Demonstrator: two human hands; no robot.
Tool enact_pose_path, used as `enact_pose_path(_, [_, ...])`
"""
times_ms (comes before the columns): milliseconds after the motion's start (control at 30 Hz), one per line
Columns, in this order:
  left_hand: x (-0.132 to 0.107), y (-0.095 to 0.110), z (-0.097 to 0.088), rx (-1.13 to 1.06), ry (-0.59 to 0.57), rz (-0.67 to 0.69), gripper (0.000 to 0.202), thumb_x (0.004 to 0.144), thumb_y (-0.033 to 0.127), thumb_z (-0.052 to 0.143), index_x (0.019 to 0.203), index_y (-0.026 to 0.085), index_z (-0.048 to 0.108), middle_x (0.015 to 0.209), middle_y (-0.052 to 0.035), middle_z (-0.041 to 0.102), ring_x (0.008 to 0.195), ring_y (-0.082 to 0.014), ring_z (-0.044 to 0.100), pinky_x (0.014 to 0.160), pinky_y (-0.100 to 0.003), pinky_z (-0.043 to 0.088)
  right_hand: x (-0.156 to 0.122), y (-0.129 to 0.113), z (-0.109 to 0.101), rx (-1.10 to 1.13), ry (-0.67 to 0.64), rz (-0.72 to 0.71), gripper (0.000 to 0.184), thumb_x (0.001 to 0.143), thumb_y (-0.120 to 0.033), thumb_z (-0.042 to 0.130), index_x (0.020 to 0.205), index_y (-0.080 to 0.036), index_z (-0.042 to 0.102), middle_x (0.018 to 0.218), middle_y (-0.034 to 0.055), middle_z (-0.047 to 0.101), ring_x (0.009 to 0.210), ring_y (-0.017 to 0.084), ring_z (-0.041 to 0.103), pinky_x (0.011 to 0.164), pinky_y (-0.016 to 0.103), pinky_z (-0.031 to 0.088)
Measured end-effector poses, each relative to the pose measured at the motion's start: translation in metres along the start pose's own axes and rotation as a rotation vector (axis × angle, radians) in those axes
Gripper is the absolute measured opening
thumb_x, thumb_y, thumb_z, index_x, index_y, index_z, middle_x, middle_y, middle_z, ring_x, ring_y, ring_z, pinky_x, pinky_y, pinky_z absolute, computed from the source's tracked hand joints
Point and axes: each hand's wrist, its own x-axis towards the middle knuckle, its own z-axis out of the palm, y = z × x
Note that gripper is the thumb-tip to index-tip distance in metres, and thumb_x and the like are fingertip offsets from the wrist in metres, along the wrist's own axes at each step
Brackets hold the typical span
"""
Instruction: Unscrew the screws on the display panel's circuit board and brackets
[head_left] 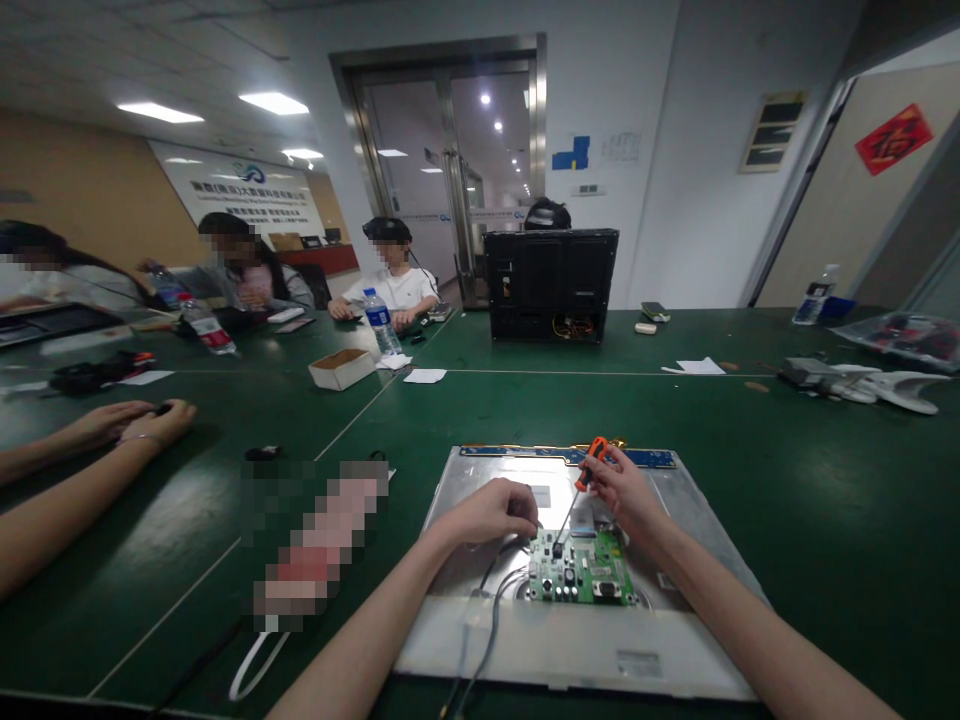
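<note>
My right hand [628, 492] is closed around the orange and black handle of a screwdriver [595, 458]. The shaft slants down to the left, and its tip meets the upper left part of a green circuit board [581, 575]. The board lies on the metal back of a flat display panel [570, 640]. Beside the board's upper left corner, my left hand [499, 512] has its fingers curled together; whatever they pinch is hidden. Grey and black cables [496, 605] run from the board's left side over the panel's near edge. A narrow blue circuit strip [510, 454] lines the panel's far edge.
Left of the panel lies a blurred-out pinkish object [322, 545] with a white loop. A co-worker's hands [142, 425] rest at the left. Farther back are a small box [342, 369], a water bottle [382, 322] and a black monitor casing [551, 285]. White parts [862, 382] lie right.
</note>
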Motion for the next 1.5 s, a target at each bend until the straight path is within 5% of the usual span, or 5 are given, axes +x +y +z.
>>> enact_pose_path(900, [-0.002, 0.005, 0.0, 0.053, 0.029, 0.002, 0.012, 0.07, 0.025, 0.074, 0.073, 0.015, 0.068, 0.062, 0.0037, 0.056, 0.06, -0.0125, 0.048, 0.058, -0.024, 0.036, -0.004, -0.005, 0.005, -0.013, -0.004, -0.037, 0.065, 0.041, -0.051, 0.094, 0.083, -0.02, 0.056, 0.067, -0.0005, 0.068, 0.052, 0.014, 0.063, 0.045, 0.021, 0.043])
enact_pose_path(1500, [0.001, 0.0, -0.002, 0.088, 0.009, 0.039, 0.009, 0.07, 0.021, 0.071, 0.076, 0.015, 0.074, 0.063, 0.0024, 0.058, 0.063, -0.0134, 0.048, 0.059, -0.023, 0.035, -0.011, -0.006, 0.048, -0.052, -0.013, -0.26, 0.059, 0.063, -0.06, 0.082, 0.099, -0.024, 0.054, 0.068, -0.0034, 0.066, 0.053, 0.013, 0.059, 0.044, 0.022, 0.044])
